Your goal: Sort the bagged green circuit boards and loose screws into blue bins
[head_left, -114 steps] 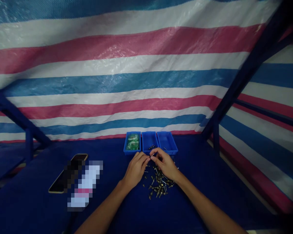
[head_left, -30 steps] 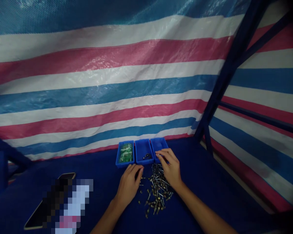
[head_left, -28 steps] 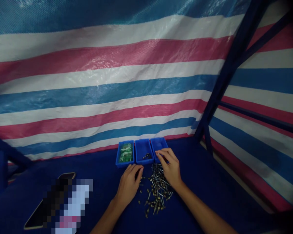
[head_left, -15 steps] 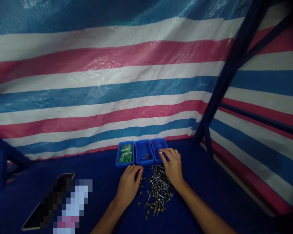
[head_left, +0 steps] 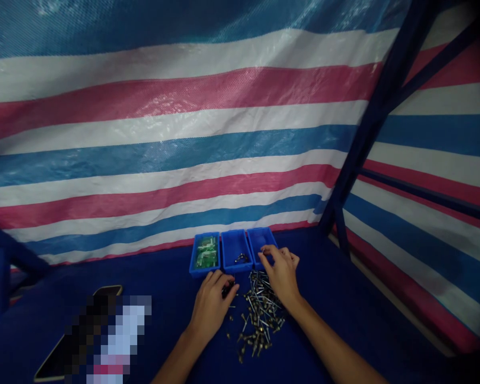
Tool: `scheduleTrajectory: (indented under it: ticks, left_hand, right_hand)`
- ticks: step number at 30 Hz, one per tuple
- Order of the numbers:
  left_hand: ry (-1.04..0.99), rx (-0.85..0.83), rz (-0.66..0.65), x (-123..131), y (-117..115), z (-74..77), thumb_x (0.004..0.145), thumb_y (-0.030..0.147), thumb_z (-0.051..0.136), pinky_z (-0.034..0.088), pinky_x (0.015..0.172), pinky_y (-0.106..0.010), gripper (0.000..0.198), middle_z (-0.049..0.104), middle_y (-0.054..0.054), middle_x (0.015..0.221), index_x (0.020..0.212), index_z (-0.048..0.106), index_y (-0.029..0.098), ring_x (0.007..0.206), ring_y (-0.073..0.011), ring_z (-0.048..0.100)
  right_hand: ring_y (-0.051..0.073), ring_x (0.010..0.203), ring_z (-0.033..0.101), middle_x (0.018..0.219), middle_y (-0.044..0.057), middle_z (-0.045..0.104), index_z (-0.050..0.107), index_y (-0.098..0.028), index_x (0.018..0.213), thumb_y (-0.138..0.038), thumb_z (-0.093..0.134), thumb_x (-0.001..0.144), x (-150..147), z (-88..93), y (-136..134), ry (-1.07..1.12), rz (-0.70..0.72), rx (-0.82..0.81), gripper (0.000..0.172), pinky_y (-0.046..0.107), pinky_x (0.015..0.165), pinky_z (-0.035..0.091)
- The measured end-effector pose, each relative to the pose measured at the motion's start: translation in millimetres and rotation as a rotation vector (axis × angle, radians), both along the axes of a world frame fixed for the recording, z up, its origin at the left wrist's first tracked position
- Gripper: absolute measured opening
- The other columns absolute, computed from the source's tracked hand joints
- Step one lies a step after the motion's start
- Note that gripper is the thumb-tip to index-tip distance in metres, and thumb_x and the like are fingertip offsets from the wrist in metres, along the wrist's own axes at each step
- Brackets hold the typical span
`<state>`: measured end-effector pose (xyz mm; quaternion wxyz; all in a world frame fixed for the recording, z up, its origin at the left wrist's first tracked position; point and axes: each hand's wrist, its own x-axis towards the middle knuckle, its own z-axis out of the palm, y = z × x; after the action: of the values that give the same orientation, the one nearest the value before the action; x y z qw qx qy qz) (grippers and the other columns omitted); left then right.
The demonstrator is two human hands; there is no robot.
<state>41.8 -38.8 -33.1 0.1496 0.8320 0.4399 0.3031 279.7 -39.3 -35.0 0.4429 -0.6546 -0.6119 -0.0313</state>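
Note:
My left hand is curled low over the table, left of the pile, with dark-headed screws showing between its thumb and fingers. A heap of long metal screws with brassy or dark ends lies between my hands. Over the front of the right blue bin, my right hand pinches a tiny shiny piece, apparently a screw, mostly hidden by the fingertips. The middle blue bin holds a few screws near its front. Green and clear small pieces fill the left blue bin.
A dark phone lies at the left on the blue tabletop, beside a pixelated patch. Striped plastic sheeting hangs behind the bins. A dark blue metal frame post rises at the right.
My left thumb has moved away from the index finger, exposing the dark-headed screws in the hand. My right hand stays by the right bin, with its fingers slightly shifted.

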Motion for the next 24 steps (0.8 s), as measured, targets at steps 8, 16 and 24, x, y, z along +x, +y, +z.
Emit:
scheduleTrajectory:
  ticks: [8, 16, 24]
  left_hand:
    - [0.003, 0.004, -0.007, 0.9, 0.6, 0.1, 0.102, 0.027, 0.062, 0.052, 0.086, -0.039, 0.010, 0.068, -0.003, 0.097, 0.104, 0.072, 0.025, 0.095, -0.0239, 0.064]
    - [0.011, -0.004, 0.001, 3.9, -3.6, 5.0, 0.098, 0.018, 0.060, 0.051, 0.087, -0.040, 0.009, 0.067, -0.003, 0.097, 0.097, 0.066, 0.024, 0.096, -0.0241, 0.063]
    - [-0.006, -0.002, 0.014, 3.7, -2.5, 2.4, 0.092, 0.014, 0.064, 0.052, 0.089, -0.041, 0.016, 0.067, -0.003, 0.096, 0.104, 0.066, 0.025, 0.096, -0.0243, 0.063]
  right_hand:
    - [0.028, 0.097, 0.062, 0.104, 0.007, 0.079, 0.075, -0.027, 0.116, -0.037, 0.051, 0.107, -1.5, 2.7, -0.1, -0.051, -0.022, 0.003, 0.027, 0.043, 0.090, 0.032]
    - [0.027, 0.098, 0.060, 0.107, 0.006, 0.077, 0.073, -0.026, 0.113, -0.033, 0.050, 0.107, -2.8, 10.7, -4.4, -0.035, 0.009, 0.039, 0.024, 0.042, 0.092, 0.033]
    - [0.026, 0.096, 0.062, 0.104, 0.005, 0.077, 0.073, -0.026, 0.111, -0.031, 0.049, 0.107, -3.3, 10.5, -4.6, -0.045, 0.032, 0.064, 0.025, 0.042, 0.091, 0.035]
